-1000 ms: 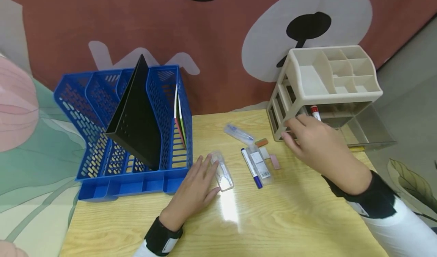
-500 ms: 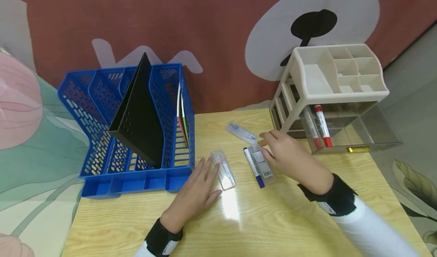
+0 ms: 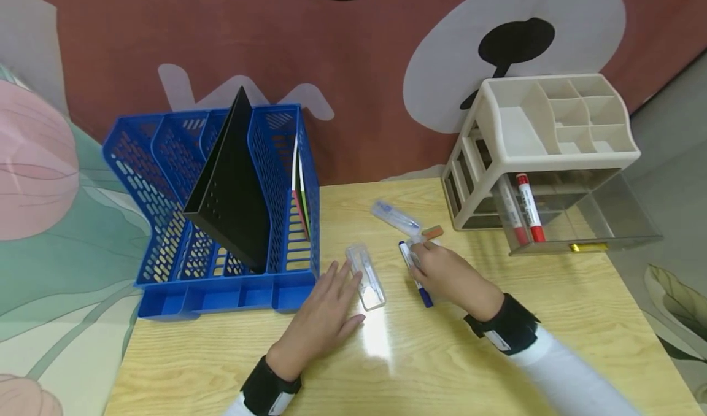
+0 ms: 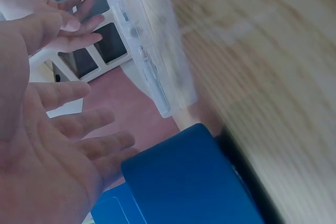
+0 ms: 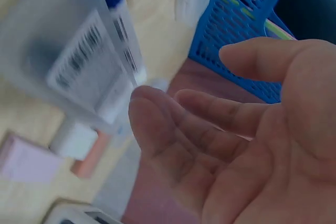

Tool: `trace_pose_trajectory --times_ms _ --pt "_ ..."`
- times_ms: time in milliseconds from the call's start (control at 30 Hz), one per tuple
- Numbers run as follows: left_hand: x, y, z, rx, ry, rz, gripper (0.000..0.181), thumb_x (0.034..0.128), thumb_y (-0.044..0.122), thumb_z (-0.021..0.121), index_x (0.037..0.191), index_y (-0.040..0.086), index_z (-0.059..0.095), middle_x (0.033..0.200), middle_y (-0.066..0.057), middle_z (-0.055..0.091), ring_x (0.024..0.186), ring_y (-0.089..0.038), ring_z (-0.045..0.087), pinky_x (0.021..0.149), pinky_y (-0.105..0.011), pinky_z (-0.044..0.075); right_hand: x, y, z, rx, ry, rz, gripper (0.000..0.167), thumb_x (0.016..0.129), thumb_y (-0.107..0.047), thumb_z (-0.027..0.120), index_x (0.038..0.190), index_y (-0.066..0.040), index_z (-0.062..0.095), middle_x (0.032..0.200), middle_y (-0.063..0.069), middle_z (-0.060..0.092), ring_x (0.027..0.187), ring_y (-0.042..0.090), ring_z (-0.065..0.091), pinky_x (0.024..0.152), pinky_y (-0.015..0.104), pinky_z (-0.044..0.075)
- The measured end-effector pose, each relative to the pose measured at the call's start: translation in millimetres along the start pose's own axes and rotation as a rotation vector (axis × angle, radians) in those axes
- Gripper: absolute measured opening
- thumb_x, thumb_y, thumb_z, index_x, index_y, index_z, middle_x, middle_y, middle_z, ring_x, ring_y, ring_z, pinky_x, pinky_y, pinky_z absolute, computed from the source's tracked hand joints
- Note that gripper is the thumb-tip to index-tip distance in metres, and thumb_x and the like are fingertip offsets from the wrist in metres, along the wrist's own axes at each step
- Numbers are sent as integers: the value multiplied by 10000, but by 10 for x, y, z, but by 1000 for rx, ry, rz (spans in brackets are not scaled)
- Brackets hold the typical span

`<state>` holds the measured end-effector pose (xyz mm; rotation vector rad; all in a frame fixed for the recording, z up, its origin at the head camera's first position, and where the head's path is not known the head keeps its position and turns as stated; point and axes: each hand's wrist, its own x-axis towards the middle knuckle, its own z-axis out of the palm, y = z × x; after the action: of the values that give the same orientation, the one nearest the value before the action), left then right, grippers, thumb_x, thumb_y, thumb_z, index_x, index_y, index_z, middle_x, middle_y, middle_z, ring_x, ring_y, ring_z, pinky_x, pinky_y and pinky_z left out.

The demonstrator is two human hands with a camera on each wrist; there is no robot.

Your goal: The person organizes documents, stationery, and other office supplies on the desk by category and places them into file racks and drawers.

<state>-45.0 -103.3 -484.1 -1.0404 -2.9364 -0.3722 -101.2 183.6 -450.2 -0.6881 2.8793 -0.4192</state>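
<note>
The right grip [image 3: 450,275] reaches over a clear barcode case [image 5: 79,66]. In the head view the case is mostly hidden under the fingers. In the right wrist view it is just beside the fingertips. The fingers are softly bent and the thumb is set well away from them, so this grip is loose. I cannot tell if a fingertip touches the case. A white marker [image 3: 424,296] with a blue cap lies close along the left side of the barcode case, partly under the same grip. Past the fingertips is an orange block [image 3: 432,232], and the right wrist view also shows a white block [image 5: 73,137] and a pink block [image 5: 29,161] near the case. A long clear packet [image 3: 394,216] with blue inside lies just past the marker.

The left grip [image 3: 326,318] is loose too, with its fingers straight. Its fingertips are at the left edge of a narrow clear case [image 3: 367,284], and I cannot tell if they press on it. This case lies on the table [image 3: 442,367] between the two grips.

A blue file rack [image 3: 226,296] is near the left grip and holds a black folder [image 3: 232,189]. On the right, a white desk organizer [image 3: 569,161] has its see-through drawer [image 3: 624,219] pulled out, with two red markers [image 3: 531,210] inside
</note>
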Motion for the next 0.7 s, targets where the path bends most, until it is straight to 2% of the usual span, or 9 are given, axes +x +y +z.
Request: trace_pose_trajectory --times_ms 167,267,400,533,700 --pt "-6 9 -3 -21 -21 -17 748 1016 516 585 1609 118 364 1683 -188 298 1539 -422 313 1212 -551 357 -16 -48 92 2 -9 9 277 961 -158 718 1088 71 629 846 124 620 606 132 526 498 233 457" --pt "-17 6 9 -15 -23 -25 751 1014 517 589 1609 117 364 1686 -186 291 1543 -419 305 1214 -557 351 -12 -77 156 -29 7 2 326 942 -152 742 1127 93 632 905 169 650 625 139 550 502 225 479" --pt "-30 5 32 0 -4 -21 749 1009 509 602 1599 104 381 1673 -198 313 1532 -431 321 1201 -558 371 -1 -131 246 -62 6 8 356 927 -147 752 1151 100 629 914 184 648 645 170 570 518 272 503" --pt "-36 7 53 10 22 -15 739 1006 500 611 1588 95 403 1662 -207 332 1520 -442 340 1187 -554 393 3 -193 325 -74 24 39 277 912 -107 757 1080 74 632 874 161 622 646 184 565 517 307 508" --pt "-39 3 93 7 11 -25 749 1001 509 612 1588 93 402 1675 -204 306 1536 -445 303 1207 -562 361 4 -274 391 -137 73 42 164 919 34 679 1062 90 620 831 171 626 661 244 619 529 355 544"
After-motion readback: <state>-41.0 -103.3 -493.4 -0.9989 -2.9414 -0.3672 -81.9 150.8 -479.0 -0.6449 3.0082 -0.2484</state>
